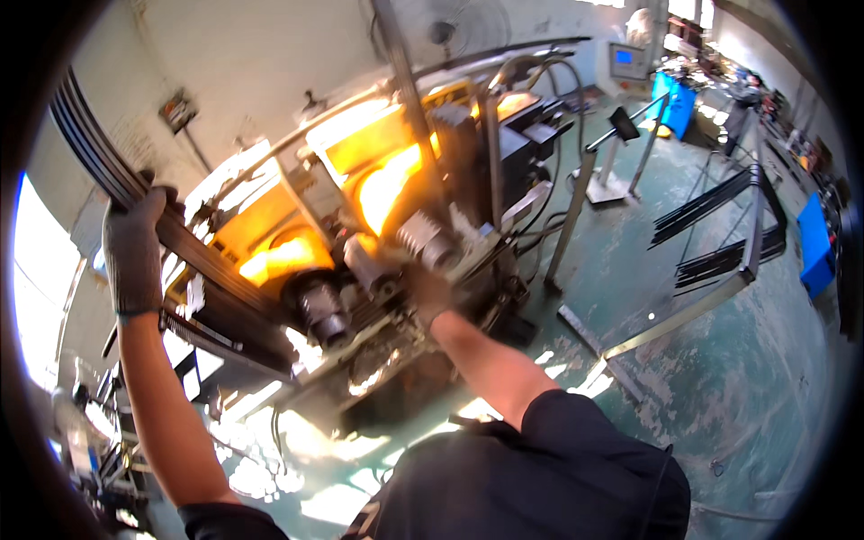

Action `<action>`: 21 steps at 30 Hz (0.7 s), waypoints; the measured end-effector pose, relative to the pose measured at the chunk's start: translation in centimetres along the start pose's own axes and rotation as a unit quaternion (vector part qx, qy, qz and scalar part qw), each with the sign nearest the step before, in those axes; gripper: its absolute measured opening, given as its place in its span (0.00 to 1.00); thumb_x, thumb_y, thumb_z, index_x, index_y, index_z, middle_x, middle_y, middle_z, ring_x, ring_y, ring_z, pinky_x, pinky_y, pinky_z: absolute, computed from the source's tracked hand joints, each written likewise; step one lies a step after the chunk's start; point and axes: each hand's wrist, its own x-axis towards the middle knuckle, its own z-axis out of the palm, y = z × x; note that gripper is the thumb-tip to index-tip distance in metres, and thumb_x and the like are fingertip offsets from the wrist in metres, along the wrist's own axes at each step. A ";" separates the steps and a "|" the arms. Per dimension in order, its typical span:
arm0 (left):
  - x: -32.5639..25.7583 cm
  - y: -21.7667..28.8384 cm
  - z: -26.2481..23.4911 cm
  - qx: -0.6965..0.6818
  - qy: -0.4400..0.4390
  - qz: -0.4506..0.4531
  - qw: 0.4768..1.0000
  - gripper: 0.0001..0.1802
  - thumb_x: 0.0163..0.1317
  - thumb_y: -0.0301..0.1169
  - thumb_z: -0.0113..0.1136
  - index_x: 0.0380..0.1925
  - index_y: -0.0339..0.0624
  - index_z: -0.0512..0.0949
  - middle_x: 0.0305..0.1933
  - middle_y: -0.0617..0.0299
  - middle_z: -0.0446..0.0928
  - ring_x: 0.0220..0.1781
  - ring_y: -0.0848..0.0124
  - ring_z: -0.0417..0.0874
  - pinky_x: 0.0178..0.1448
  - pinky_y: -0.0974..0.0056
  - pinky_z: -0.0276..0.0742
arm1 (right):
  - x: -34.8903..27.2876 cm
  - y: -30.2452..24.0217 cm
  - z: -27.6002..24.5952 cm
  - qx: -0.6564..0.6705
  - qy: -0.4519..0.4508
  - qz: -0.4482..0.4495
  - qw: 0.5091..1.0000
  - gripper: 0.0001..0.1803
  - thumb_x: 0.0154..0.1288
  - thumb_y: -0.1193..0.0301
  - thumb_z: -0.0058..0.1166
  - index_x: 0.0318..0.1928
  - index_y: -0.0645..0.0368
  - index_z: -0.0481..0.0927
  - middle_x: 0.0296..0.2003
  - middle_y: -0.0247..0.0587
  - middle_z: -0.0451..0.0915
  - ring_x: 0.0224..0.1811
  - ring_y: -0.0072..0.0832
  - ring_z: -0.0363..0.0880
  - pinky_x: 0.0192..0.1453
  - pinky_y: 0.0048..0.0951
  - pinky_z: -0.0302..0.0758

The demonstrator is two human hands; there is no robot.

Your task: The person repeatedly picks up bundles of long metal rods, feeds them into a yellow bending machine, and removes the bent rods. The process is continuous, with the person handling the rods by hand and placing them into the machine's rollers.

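The left glove (135,247) looks like matt, knitted cloth; the right glove (429,292) is too blurred to tell; the bars (95,142) look like smooth metal with a slight sheen; the cylinders (322,310) are ribbed, shiny metal; the shirt (504,481) is matt cloth; the floor (711,387) has a glossy, painted look, scuffed in patches; the wall (261,54) looks matt.

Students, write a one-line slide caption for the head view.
Gloved left hand grasps long dark bars; motion-blurred right hand is near a ridged metal cylinder.
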 end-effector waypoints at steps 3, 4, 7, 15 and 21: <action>-0.1 -0.6 -0.5 0.057 -0.012 0.009 0.998 0.25 0.67 0.33 0.59 0.61 0.32 0.72 0.41 0.53 0.83 0.43 0.65 0.86 0.51 0.62 0.82 | -1.3 -1.8 -1.0 0.339 -0.017 0.151 0.929 0.20 0.63 0.57 0.61 0.44 0.61 0.85 0.38 0.39 0.84 0.37 0.27 0.77 0.43 0.34 0.75; -0.5 -0.2 -0.3 0.071 -0.016 0.010 0.997 0.26 0.67 0.34 0.59 0.61 0.31 0.72 0.42 0.53 0.83 0.45 0.64 0.86 0.51 0.61 0.82 | -1.6 -2.4 -1.5 0.333 -0.001 0.115 0.936 0.20 0.63 0.57 0.61 0.43 0.61 0.85 0.38 0.39 0.84 0.37 0.26 0.77 0.44 0.34 0.75; -1.3 0.0 -0.1 0.067 0.006 0.009 0.998 0.26 0.68 0.36 0.59 0.61 0.31 0.72 0.44 0.51 0.83 0.46 0.63 0.86 0.53 0.60 0.83 | -2.7 -5.9 -3.3 0.305 0.024 0.119 0.945 0.19 0.64 0.57 0.60 0.42 0.62 0.84 0.37 0.39 0.84 0.37 0.25 0.77 0.46 0.33 0.75; -1.1 0.1 0.4 0.080 0.006 -0.017 0.997 0.26 0.69 0.38 0.61 0.61 0.32 0.74 0.46 0.51 0.84 0.45 0.64 0.88 0.50 0.62 0.84 | -1.5 -4.6 -3.1 0.205 0.003 0.153 0.967 0.23 0.68 0.53 0.57 0.44 0.64 0.83 0.38 0.42 0.86 0.38 0.28 0.80 0.47 0.35 0.76; -0.8 -0.7 0.3 0.064 -0.007 -0.041 0.997 0.26 0.68 0.36 0.61 0.60 0.31 0.74 0.47 0.49 0.84 0.48 0.62 0.88 0.54 0.60 0.84 | -0.9 -3.5 -2.8 0.296 0.007 0.099 0.950 0.38 0.62 0.47 0.66 0.43 0.81 0.81 0.38 0.50 0.87 0.37 0.33 0.85 0.41 0.36 0.79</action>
